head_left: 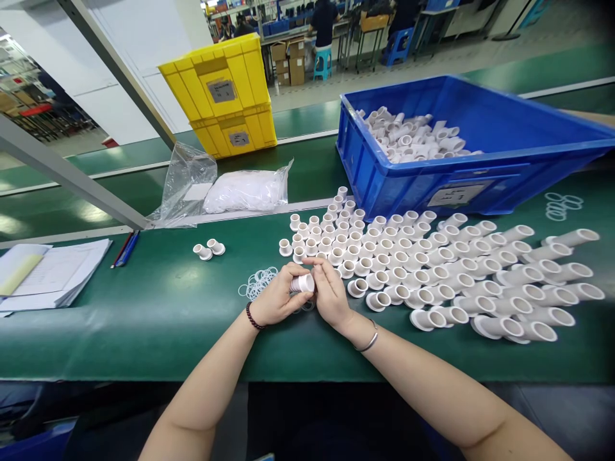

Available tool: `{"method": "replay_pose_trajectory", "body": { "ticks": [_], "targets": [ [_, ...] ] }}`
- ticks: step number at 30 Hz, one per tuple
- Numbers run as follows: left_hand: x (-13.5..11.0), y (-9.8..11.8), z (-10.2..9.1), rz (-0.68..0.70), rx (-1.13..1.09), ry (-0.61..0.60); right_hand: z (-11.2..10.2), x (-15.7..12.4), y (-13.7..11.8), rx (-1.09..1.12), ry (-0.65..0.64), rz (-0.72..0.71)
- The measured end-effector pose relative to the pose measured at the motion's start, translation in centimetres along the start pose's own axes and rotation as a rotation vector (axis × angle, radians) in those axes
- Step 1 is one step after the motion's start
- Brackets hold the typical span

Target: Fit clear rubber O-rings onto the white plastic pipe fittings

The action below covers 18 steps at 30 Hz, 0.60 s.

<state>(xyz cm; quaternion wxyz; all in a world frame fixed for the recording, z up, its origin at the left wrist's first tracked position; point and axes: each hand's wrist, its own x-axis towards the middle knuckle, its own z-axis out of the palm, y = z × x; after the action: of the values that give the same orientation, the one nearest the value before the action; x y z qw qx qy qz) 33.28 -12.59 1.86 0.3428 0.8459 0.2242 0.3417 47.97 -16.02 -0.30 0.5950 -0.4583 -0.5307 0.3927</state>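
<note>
My left hand (278,296) is closed around a short white flanged plastic tube (303,283), its round end facing right. My right hand (331,296) is close against that end, fingers pressed together and bent toward the tube; whatever is between them is hidden. Beside and behind my left hand lies a loose heap of thin, pale rings (259,282), and some more show under my hands. To the right, many similar white tubes (377,280) stand upright on their flanges in rows. Two more white tubes (202,251) stand apart at the left.
A blue bin (372,182) holding white tubes stands behind the rows. Yellow crates (245,128) are stacked at the back, near a clear bag of white pieces (245,191). Papers (62,275) and pens (127,248) lie left; several rings (562,206) lie far right.
</note>
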Motion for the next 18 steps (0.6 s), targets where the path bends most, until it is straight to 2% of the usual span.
{"method": "replay_pose_trajectory", "body": {
  "ticks": [3,9,15,18],
  "targets": [
    [-0.01,-0.04,0.13,0.008,0.058,0.003,0.11,-0.07,-0.12,0.039,-0.058,-0.033],
    [-0.08,-0.34,0.66,0.066,0.068,0.082,0.18,0.15,-0.49,0.012,-0.011,-0.063],
    [0.01,-0.21,0.8,0.126,-0.028,0.161,0.23,-0.32,-0.79,0.08,-0.02,0.059],
    [-0.11,-0.25,0.98,-0.014,-0.239,0.157,0.5,-0.53,-0.82,0.178,-0.074,0.106]
  ]
}}
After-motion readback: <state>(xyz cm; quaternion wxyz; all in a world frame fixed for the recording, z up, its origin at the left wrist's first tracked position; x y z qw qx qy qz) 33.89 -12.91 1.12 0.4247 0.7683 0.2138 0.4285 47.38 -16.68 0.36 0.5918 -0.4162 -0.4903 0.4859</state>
